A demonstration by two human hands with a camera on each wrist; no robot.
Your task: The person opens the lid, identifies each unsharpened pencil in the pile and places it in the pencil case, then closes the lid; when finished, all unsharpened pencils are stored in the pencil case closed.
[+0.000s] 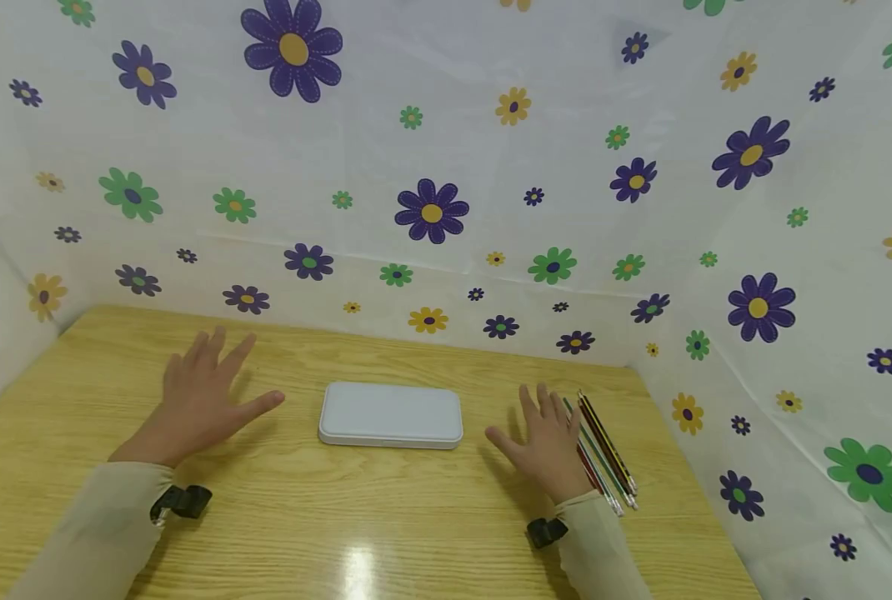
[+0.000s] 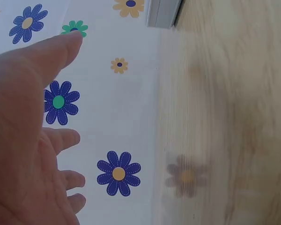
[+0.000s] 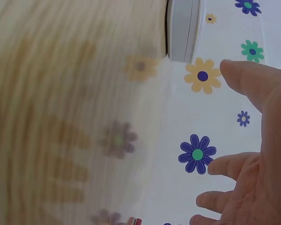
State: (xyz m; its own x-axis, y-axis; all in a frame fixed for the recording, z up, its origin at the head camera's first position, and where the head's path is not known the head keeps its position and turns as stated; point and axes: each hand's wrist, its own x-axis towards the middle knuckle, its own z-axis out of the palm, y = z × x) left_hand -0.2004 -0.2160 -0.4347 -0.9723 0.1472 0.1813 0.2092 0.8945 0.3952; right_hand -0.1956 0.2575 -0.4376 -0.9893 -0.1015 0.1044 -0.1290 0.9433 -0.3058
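A closed white case (image 1: 390, 414), flat and oblong with rounded corners, lies on the table between the two hands. To its left, the left hand (image 1: 204, 396) hovers with spread fingers and holds nothing. On the other side, the right hand (image 1: 547, 446) is also spread and bare, apart from the case. Several pencils (image 1: 603, 446) lie in a loose bundle just beyond the right hand, which partly hides them. Each wrist view catches one end of the case, at the top edge in the left wrist view (image 2: 163, 13) and in the right wrist view (image 3: 183, 30).
The glossy wooden table (image 1: 281, 533) reflects light near its front. A white flower-printed sheet (image 1: 476, 150) rises behind the table and along both sides. Each sleeved wrist wears a small black device, one on the left (image 1: 182, 502) and one on the right (image 1: 547, 532).
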